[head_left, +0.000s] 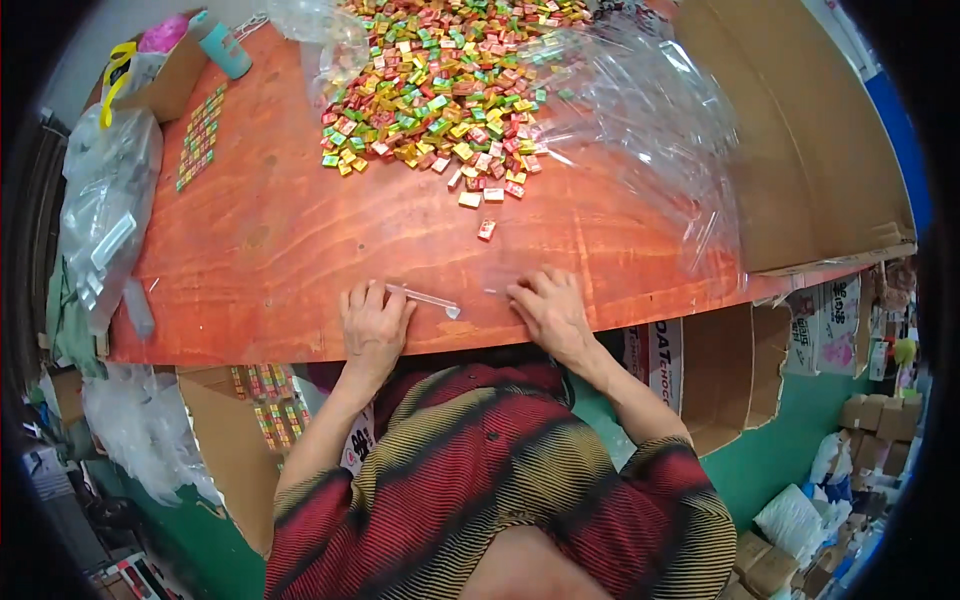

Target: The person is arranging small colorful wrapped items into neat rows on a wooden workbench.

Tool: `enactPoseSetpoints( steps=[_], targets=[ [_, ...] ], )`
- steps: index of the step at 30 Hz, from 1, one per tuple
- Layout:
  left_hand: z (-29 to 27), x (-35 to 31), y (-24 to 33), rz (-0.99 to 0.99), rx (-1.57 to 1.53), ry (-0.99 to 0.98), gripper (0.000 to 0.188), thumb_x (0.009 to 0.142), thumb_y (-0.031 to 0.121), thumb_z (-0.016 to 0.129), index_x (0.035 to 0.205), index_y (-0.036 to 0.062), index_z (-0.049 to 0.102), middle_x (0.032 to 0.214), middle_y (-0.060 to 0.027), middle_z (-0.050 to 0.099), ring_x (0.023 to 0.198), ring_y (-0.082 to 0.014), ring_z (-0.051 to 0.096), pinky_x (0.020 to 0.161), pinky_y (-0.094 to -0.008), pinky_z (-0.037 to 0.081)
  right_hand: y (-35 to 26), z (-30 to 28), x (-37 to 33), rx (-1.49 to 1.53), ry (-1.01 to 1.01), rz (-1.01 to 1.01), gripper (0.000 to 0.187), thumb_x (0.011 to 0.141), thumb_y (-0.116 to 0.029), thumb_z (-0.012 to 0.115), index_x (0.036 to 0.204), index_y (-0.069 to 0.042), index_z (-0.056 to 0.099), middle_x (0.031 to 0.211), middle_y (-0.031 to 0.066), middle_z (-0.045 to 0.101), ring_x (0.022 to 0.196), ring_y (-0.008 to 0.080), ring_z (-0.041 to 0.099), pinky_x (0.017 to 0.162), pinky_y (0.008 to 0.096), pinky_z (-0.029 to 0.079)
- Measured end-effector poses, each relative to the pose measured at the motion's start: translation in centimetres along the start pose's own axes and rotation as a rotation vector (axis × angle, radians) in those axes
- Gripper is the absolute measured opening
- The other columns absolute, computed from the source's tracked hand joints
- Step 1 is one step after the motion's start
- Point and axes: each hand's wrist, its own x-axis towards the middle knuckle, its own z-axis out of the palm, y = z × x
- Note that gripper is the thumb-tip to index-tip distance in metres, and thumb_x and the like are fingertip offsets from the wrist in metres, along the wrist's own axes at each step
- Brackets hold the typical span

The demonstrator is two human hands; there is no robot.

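Observation:
My left hand (374,322) rests at the near edge of the table, fingers bent and thumb against one end of a narrow clear plastic sleeve (428,298). The sleeve's other end is crumpled and points toward my right hand (552,312). That hand's fingers are curled together low over the tabletop, beside a faint see-through sliver; what they pinch, if anything, is too small to make out. Ahead of both hands lies a single small red-and-white box (486,230). Beyond it spreads a heap of tiny red, yellow and green boxes (430,100).
The red wooden table (270,240) bears a pile of clear plastic sleeves (650,110) and a large cardboard box (800,130) at right. Boxes stand in rows (202,138) at left, near a blue bottle (224,48) and plastic bags (110,200). An open carton (225,420) sits below the edge.

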Motion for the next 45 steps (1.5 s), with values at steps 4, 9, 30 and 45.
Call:
enactPoseSetpoints(
  steps=[4,9,30,45],
  targets=[
    [-0.4,0.1,0.7,-0.003,0.045,-0.008,0.021,0.069,0.016,0.067,0.087,0.0069,0.061,0.084,-0.0078,0.054,0.08,-0.0247,0.049,0.075,-0.0392,0.036,0.1,-0.8,1.1,0.057,0.016,0.004,0.021,0.075,-0.011,0.062,0.096,-0.006,0.06,0.093,0.0101,0.055,0.088,0.0281,0.052,0.075,0.0382,0.04],
    [-1.1,0.8,0.3,0.043,-0.004,0.061,0.017,0.07,0.013,0.066,0.085,0.0062,0.062,0.079,-0.0071,0.053,0.078,-0.0241,0.049,0.07,-0.0369,0.037,1.5,0.5,6.0,0.06,0.008,0.198,0.032,0.078,-0.015,0.061,0.107,-0.005,0.054,0.097,0.0136,0.053,0.09,0.0323,0.052,0.072,0.0402,0.044],
    [4.7,7.1,-1.9,-0.055,-0.235,-0.11,0.038,0.08,0.018,0.058,0.117,0.0115,0.052,0.129,-0.0183,0.04,0.12,-0.0377,0.036,0.096,-0.05,0.03,2.7,3.9,10.5,0.042,0.024,-0.113,0.02,0.077,-0.007,0.055,0.097,-0.011,0.057,0.092,0.0113,0.054,0.078,0.0302,0.055,0.063,0.04,0.044],
    [4.7,10.1,-1.6,-0.27,-0.26,-0.02,0.025,0.076,0.013,0.061,0.098,0.0043,0.054,0.094,-0.0145,0.053,0.084,-0.0346,0.055,0.07,-0.043,0.045,-0.2,7.4,17.3,-0.003,0.002,-0.061,0.025,0.073,-0.003,0.051,0.098,-0.003,0.055,0.085,0.0157,0.055,0.077,0.0318,0.057,0.061,0.0403,0.048]
  ],
)
